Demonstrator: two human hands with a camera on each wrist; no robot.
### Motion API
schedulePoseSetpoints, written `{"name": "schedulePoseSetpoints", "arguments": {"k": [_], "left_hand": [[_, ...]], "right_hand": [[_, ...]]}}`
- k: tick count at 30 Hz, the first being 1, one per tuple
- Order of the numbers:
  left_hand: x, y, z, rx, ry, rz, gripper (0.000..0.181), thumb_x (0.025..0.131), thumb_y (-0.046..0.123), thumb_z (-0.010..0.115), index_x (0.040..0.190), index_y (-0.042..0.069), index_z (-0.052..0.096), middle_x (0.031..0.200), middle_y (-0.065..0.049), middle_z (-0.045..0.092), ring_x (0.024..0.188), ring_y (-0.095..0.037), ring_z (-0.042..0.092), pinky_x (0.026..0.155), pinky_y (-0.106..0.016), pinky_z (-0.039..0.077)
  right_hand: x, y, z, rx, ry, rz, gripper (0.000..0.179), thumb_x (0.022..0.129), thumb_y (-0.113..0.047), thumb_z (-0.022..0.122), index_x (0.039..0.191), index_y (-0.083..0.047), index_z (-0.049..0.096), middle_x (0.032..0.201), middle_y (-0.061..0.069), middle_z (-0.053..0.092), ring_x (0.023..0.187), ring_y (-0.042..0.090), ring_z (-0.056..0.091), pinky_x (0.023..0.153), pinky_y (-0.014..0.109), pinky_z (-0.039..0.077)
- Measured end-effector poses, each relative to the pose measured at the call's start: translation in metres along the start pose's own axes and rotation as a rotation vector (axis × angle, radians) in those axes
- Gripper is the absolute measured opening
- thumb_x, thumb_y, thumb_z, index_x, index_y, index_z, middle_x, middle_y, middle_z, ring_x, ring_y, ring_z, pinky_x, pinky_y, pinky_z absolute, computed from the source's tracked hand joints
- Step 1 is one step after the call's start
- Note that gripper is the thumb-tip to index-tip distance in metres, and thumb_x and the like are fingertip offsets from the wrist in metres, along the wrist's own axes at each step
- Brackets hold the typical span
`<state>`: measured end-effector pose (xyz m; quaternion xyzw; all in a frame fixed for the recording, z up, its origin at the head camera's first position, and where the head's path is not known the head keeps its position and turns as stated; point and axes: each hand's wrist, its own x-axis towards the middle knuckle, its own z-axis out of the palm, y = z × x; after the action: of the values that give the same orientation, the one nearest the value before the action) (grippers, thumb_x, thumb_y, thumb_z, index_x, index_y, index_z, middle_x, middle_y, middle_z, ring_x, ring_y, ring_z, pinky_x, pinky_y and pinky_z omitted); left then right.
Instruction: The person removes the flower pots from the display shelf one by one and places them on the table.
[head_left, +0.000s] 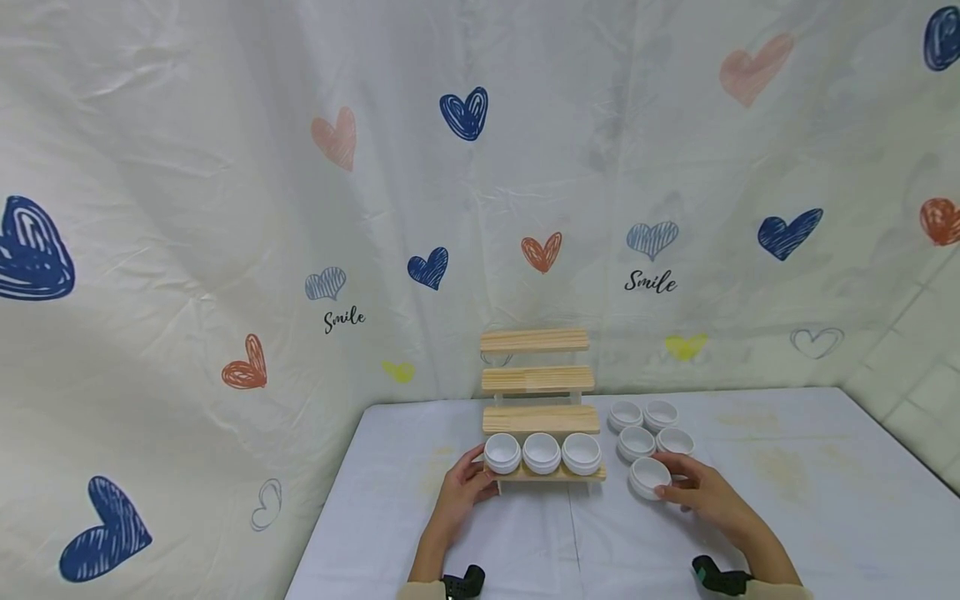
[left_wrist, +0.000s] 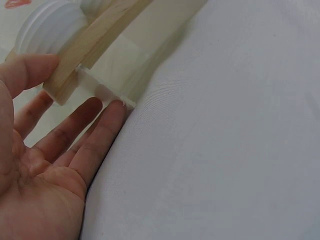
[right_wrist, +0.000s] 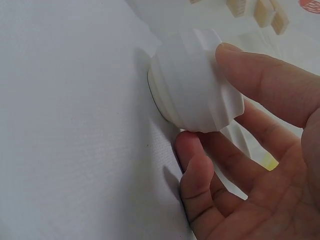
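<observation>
On the table stands a tiered wooden display stand (head_left: 542, 419) with light planks. Three small white ramekins line its lowest plank, the middle ramekin (head_left: 542, 452) between the other two. At the left end of that plank, my left hand (head_left: 460, 492) holds the plank edge (left_wrist: 67, 75) with thumb and index finger; its other fingers reach by the pale leg. My right hand (head_left: 697, 492) grips another white ramekin (right_wrist: 192, 82), ribbed on the outside, thumb at the rim and fingers along the side. In the right wrist view its base is close to the cloth.
Right of the stand, several more white ramekins (head_left: 636, 442) are grouped just behind my right hand. A white cloth (head_left: 525, 542) covers the table. Behind it hangs a white curtain (head_left: 555, 167) printed with hearts, close to the stand's back.
</observation>
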<state>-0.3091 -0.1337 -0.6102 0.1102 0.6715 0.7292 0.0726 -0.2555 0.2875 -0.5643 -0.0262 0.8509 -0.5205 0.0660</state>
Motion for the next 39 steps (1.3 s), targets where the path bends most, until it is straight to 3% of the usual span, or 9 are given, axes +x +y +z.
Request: {"name": "schedulePoseSetpoints", "arguments": {"k": [17, 24, 28, 34, 39], "left_hand": [[0.001, 0.001, 0.0, 0.011, 0.003, -0.004, 0.057, 0.099, 0.014, 0.066, 0.152, 0.009, 0.046, 0.127, -0.016, 0.066, 0.105, -0.019, 0.07, 0.092, -0.039, 0.061], [0.001, 0.0, 0.001, 0.002, 0.008, -0.006, 0.057, 0.099, 0.015, 0.067, 0.152, 0.01, 0.047, 0.127, -0.015, 0.067, 0.106, -0.019, 0.069, 0.093, -0.04, 0.061], [0.001, 0.0, 0.0, -0.005, 0.007, -0.002, 0.057, 0.099, 0.015, 0.067, 0.152, 0.01, 0.046, 0.128, -0.015, 0.067, 0.108, -0.018, 0.069, 0.094, -0.041, 0.061], [0.002, 0.0, 0.0, -0.014, 0.004, -0.004, 0.057, 0.099, 0.014, 0.067, 0.152, 0.009, 0.046, 0.128, -0.015, 0.066, 0.108, -0.018, 0.068, 0.094, -0.04, 0.061], [0.002, 0.0, 0.0, -0.013, 0.002, 0.004, 0.057, 0.099, 0.016, 0.067, 0.152, 0.009, 0.046, 0.128, -0.016, 0.066, 0.108, -0.018, 0.069, 0.093, -0.04, 0.061]], "right_hand": [[0.002, 0.002, -0.002, -0.012, -0.006, -0.003, 0.067, 0.093, -0.025, 0.076, 0.149, -0.001, 0.047, 0.144, 0.028, 0.054, 0.102, 0.019, 0.064, 0.069, 0.03, 0.056], [-0.002, -0.01, -0.009, -0.025, 0.011, 0.026, 0.065, 0.094, -0.026, 0.074, 0.147, 0.001, 0.047, 0.146, 0.028, 0.052, 0.11, 0.025, 0.064, 0.075, 0.034, 0.057], [-0.006, -0.02, -0.013, -0.033, 0.014, -0.005, 0.062, 0.096, -0.023, 0.072, 0.147, 0.002, 0.047, 0.147, 0.029, 0.052, 0.109, 0.025, 0.064, 0.08, 0.034, 0.057], [-0.007, -0.032, -0.012, -0.105, 0.08, -0.068, 0.056, 0.099, -0.025, 0.068, 0.145, 0.001, 0.049, 0.14, 0.027, 0.058, 0.114, 0.028, 0.061, 0.081, 0.03, 0.054], [-0.006, -0.042, -0.004, -0.105, 0.146, -0.097, 0.051, 0.099, -0.026, 0.068, 0.142, -0.003, 0.052, 0.136, 0.023, 0.062, 0.11, 0.02, 0.061, 0.08, 0.026, 0.054]]}}
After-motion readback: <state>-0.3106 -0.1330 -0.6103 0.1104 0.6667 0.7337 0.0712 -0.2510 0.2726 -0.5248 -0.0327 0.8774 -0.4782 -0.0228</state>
